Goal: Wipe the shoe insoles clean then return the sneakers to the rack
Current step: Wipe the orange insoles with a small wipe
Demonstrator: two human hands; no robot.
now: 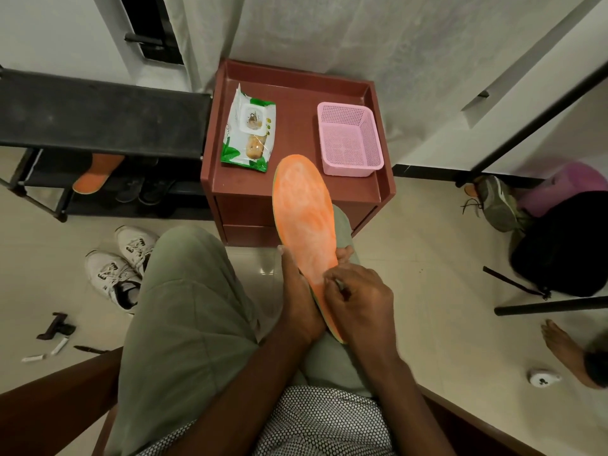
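A worn orange insole [304,212] stands tilted over my lap, toe end pointing away. My left hand [297,297] grips its heel half from the left, fingers curled behind it. My right hand [358,299] pinches the insole's lower right edge with curled fingers. A second orange insole [95,176] lies on a shelf of the black shoe rack [98,116]. Two white sneakers [120,264] sit on the floor left of my knee. A pack of wet wipes [248,130] lies on the brown cabinet top [296,179].
A pink mesh basket [350,139] stands on the cabinet's right side. Dark shoes sit low in the rack. At right are a black bag [559,248], a grey-green shoe [496,202], a black pole and another person's bare foot [566,350]. Small tools lie on the floor at left.
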